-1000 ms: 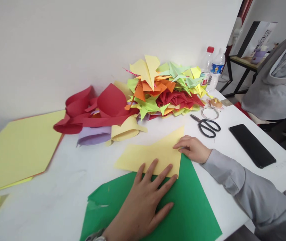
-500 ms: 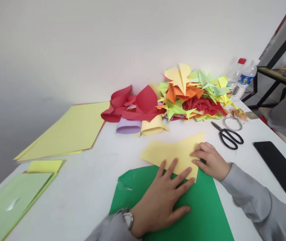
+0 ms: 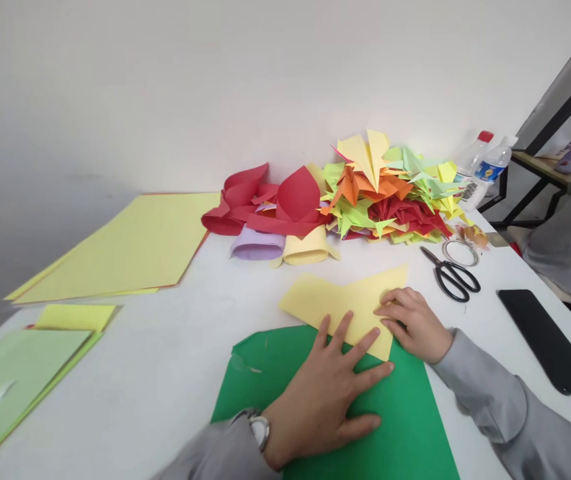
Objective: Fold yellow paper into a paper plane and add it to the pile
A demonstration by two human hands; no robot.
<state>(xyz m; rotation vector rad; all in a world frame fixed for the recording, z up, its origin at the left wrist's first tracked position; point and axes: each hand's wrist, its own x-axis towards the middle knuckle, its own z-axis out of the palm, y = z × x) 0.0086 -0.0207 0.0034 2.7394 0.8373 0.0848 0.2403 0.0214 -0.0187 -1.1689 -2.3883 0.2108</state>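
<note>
A folded piece of yellow paper (image 3: 338, 298) lies partly over a green sheet (image 3: 275, 373), its pointed corners up and to the left. My left hand (image 3: 330, 393), a watch on its wrist, rests flat with fingers spread; some fingertips press the paper's lower edge and the thumb is over the green sheet. At the paper's right side, my right hand (image 3: 418, 327) has its fingers bent, with thumb and fingertips closed at the edge. The paper's underside is hidden.
Black-handled scissors (image 3: 450, 273), a tape roll (image 3: 460, 253) and a black phone (image 3: 548, 340) lie to the right. Behind are folded paper shapes (image 3: 380, 200), red paper pieces (image 3: 298, 200) and bottles (image 3: 488, 170). Yellow sheets (image 3: 130, 247) and green sheets (image 3: 20, 373) lie left.
The view has shifted slightly. My left little finger has slid off the paper's lower corner. My right hand stays at the right edge, and the paper keeps its shape.
</note>
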